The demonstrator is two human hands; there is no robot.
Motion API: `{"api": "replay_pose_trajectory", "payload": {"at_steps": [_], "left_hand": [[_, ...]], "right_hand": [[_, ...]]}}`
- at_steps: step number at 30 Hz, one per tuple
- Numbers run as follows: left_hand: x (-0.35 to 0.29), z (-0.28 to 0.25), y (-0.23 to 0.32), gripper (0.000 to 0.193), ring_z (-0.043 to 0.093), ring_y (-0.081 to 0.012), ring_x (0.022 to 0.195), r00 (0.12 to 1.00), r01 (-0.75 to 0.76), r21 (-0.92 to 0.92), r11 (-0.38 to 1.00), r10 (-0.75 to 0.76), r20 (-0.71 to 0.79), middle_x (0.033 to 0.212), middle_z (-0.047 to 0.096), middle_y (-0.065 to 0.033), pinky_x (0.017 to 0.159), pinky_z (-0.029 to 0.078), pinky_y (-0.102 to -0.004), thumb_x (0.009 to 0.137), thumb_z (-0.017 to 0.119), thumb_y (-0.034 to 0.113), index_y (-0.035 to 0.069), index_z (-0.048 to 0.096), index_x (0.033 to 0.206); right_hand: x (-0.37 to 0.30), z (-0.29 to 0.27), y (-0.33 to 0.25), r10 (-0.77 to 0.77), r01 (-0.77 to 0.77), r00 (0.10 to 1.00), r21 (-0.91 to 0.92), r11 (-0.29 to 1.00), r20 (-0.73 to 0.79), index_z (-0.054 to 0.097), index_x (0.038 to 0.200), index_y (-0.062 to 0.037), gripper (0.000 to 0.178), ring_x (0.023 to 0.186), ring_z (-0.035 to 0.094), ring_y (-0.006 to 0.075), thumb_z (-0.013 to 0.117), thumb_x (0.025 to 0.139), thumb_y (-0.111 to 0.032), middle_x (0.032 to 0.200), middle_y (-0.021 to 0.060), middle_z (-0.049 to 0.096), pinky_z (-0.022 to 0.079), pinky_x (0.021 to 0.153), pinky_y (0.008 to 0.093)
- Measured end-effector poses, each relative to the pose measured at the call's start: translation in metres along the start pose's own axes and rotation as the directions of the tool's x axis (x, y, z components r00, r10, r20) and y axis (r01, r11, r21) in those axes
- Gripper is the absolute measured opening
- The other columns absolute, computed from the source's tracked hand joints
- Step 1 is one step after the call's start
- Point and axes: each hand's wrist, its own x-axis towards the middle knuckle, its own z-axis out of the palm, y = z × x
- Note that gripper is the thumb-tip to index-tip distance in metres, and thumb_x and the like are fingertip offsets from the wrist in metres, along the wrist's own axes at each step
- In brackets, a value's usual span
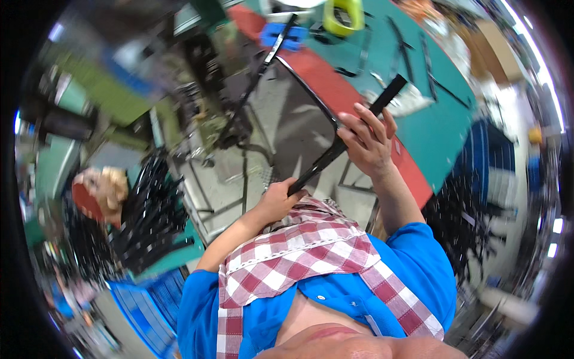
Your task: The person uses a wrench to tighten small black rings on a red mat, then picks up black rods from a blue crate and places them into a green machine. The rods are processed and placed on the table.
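A long black strap [324, 160], belt-like and slim, slants across the space in front of my apron. My left hand [278, 202] is closed round its lower end near my waist. Higher up, my right hand [369, 141] holds the same strap, with some fingers stretched along it and the thumb hidden. The strap's wider upper end [391, 91] sticks out past my right fingers, over the red edge of the table. Another dark strip [263, 67] with a pale patch runs from the table corner toward a blurred machine [221, 113]. What kind of strap mine is, I cannot tell.
A green table [439, 128] with a red border [332, 72] lies ahead, bearing loose black strips, a yellow-green ring [343, 18] and a blue block [283, 37]. Bundles of black straps [155, 215] hang at left and right. A blue crate [146, 311] stands lower left.
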Motion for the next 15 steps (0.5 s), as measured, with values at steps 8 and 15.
{"api": "replay_pose_trajectory", "payload": {"at_steps": [8, 15], "left_hand": [[0.049, 0.065, 0.03, 0.025, 0.06, -0.0427, 0.07, 0.878, -0.466, 0.237, 0.852, 0.413, 0.241, 0.074, 0.061, -0.021, 0.061, 0.046, -0.0463, 0.087, 0.07, 0.024, 0.003, 0.056, 0.087], [0.05, 0.178, 0.115, 0.025, 0.06, -0.0318, 0.075, 0.24, -0.969, 0.075, 0.237, 0.812, 0.533, 0.079, 0.058, -0.0102, 0.063, 0.049, -0.042, 0.077, 0.073, 0.022, 0.008, 0.055, 0.089]], "right_hand": [[-0.085, -0.167, 0.0, 0.979, -0.369, 0.202, 0.925, 0.096, -0.021, 0.042, 0.14, -0.0049, 0.056, 0.121, 0.053, 0.0336, 0.061, 0.091, -0.025, 0.137, 0.0198, 0.05, 0.043, 0.101, 0.0465], [-0.119, -0.352, -0.1, 0.939, -0.224, 0.062, 0.912, 0.343, -0.338, 0.055, 0.074, -0.0135, 0.045, 0.05, 0.028, 0.0086, 0.05, 0.097, -0.052, 0.054, -0.0066, 0.026, 0.034, 0.056, 0.0309]]}}
